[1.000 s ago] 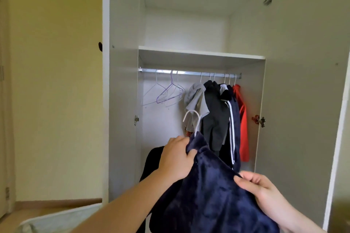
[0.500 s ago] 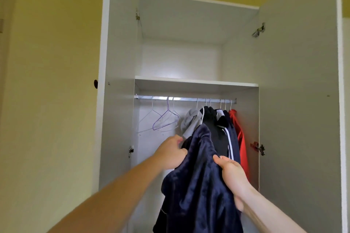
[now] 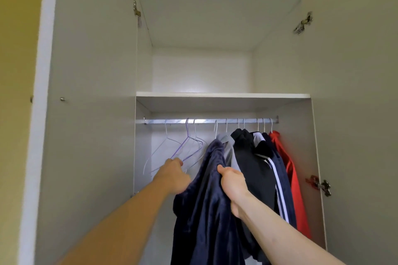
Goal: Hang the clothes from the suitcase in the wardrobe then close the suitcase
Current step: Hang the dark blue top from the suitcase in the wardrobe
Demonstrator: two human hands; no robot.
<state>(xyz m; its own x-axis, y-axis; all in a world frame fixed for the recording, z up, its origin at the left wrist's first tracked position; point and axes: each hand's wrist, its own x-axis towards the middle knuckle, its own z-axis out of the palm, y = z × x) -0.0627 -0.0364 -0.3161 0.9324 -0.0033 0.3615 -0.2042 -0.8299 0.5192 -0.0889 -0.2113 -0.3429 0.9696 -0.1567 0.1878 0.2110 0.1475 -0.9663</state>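
A dark blue fleece garment (image 3: 206, 206) hangs in the open white wardrobe (image 3: 221, 95) on a white hanger whose hook (image 3: 215, 129) is at the metal rail (image 3: 211, 121). My left hand (image 3: 174, 175) grips its left side, just below the empty hangers. My right hand (image 3: 231, 180) grips its right edge. To its right hang a grey top (image 3: 228, 148), a black garment (image 3: 252, 163), a navy jacket with white stripes (image 3: 277, 178) and a red garment (image 3: 290, 170). The suitcase is out of view.
Three empty wire hangers (image 3: 185, 148) hang at the rail's left end. Both wardrobe doors, left (image 3: 86, 92) and right (image 3: 355, 114), stand wide open. The upper shelf compartment (image 3: 202, 71) holds nothing. A yellow wall (image 3: 15, 71) lies to the left.
The view has tilted upward. Both hands lifted the blue garment up to the rail, and its hanger hook now reaches the rail beside the grey top.
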